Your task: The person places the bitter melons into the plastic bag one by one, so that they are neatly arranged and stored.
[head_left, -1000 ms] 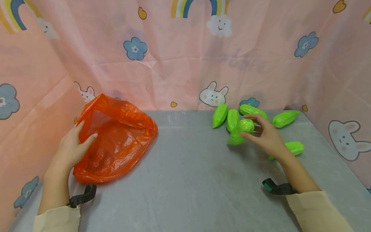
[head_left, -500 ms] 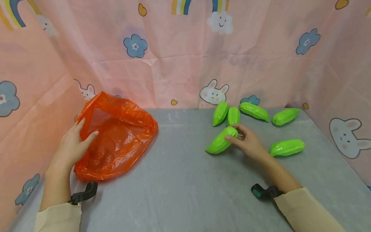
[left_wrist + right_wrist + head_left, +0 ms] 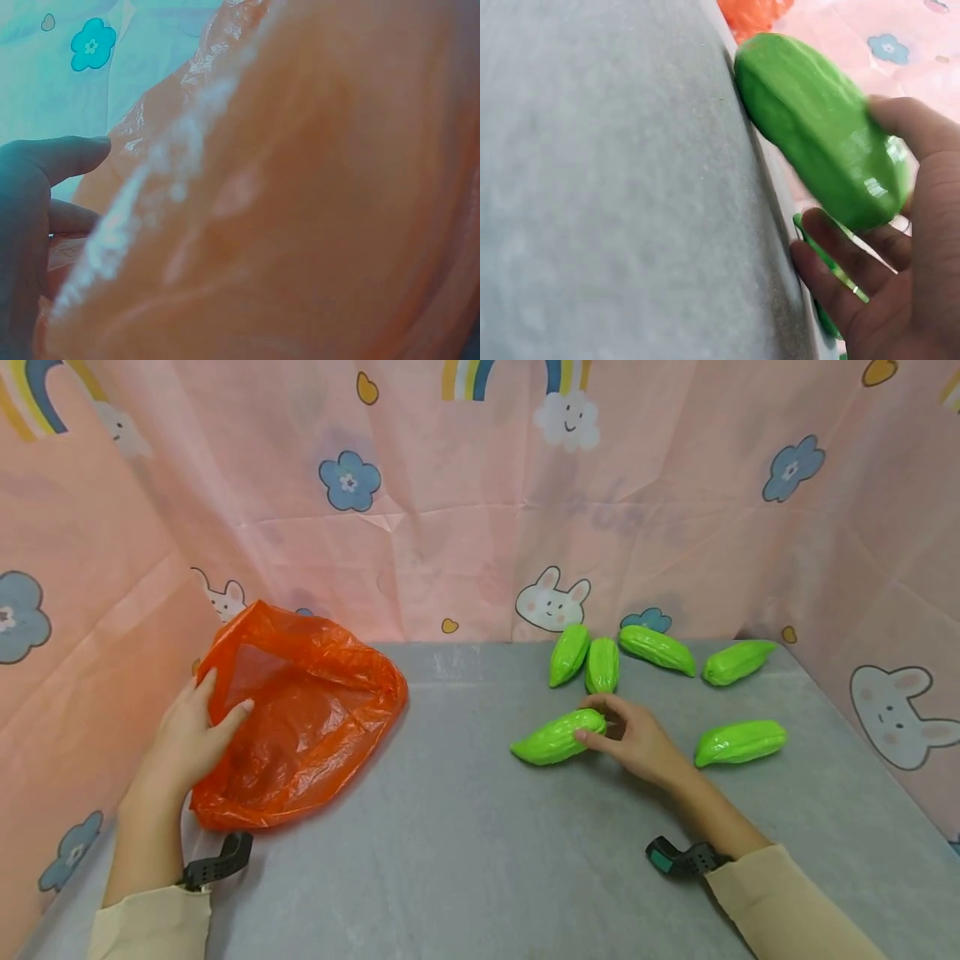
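Note:
In the head view my right hand [image 3: 633, 739] pinches the blunt end of a glossy green bitter melon [image 3: 555, 739] between thumb and fingers. Its pointed tip faces left, low over the grey table. The right wrist view shows the thumb on one side of this bitter melon [image 3: 817, 127] and fingertips under its near end. On the left, an orange plastic bag [image 3: 322, 777] stands with its mouth spread wide. My left hand [image 3: 183, 735] holds the bag's left edge, thumb on the mouth side and the other fingers partly hidden behind the film.
Several more bitter melons lie at the back right, including one [image 3: 570, 656] by the curtain and another [image 3: 741, 743] right of my right forearm. The grey table [image 3: 450, 860] meets a pink printed curtain [image 3: 450, 552] at the back and sides.
My right hand has moved left and toward me with the bitter melon, away from the group, and the melon has turned flatter. The left hand and bag have stayed in place.

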### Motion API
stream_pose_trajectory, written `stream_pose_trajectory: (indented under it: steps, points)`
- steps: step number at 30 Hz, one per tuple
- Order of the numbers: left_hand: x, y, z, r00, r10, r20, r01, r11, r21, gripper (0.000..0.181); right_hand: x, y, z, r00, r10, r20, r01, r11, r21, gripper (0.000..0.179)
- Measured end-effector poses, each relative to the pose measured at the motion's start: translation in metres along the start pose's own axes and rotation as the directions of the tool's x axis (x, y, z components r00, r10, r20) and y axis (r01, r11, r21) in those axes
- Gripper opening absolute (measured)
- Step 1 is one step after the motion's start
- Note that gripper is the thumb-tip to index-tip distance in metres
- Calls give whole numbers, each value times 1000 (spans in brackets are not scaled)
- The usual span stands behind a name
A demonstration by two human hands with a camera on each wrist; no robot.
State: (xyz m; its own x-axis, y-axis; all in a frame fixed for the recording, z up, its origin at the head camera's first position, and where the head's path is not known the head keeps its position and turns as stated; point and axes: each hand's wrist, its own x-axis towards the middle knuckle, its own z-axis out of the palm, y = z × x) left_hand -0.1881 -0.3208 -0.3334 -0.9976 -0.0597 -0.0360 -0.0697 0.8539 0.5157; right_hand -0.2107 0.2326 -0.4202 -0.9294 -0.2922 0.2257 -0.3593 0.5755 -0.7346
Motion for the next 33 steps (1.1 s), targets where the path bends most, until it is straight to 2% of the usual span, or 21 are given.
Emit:
stream_pose_trajectory:
  steps: [5,8,12,18,27,33]
  points:
    - [0,-1,-1,1000,0,5,0,1000,-7,91,-1,0,3,1000,-30,6,30,998,-61,29]
    - [-1,-2,-2,1000,-4,6,5,1000,-11,91,0,-1,6,998,-53,20,54,995,-81,38]
    - [-1,-3,-3,1000,-12,4,12,1000,-6,90,0,-4,11,991,-129,41,131,989,-72,51]
    - [1,-4,-1,1000,-16,-8,16,1000,-10,86,0,-9,17,971,-236,32,238,970,-58,53]
    - [-1,-4,-3,996,33,-86,-35,999,-22,77,8,-9,24,937,-350,3,349,934,-79,54]
    - [1,-5,-2,988,55,-147,-57,998,-10,68,6,-13,24,946,-325,6,324,942,-88,53]
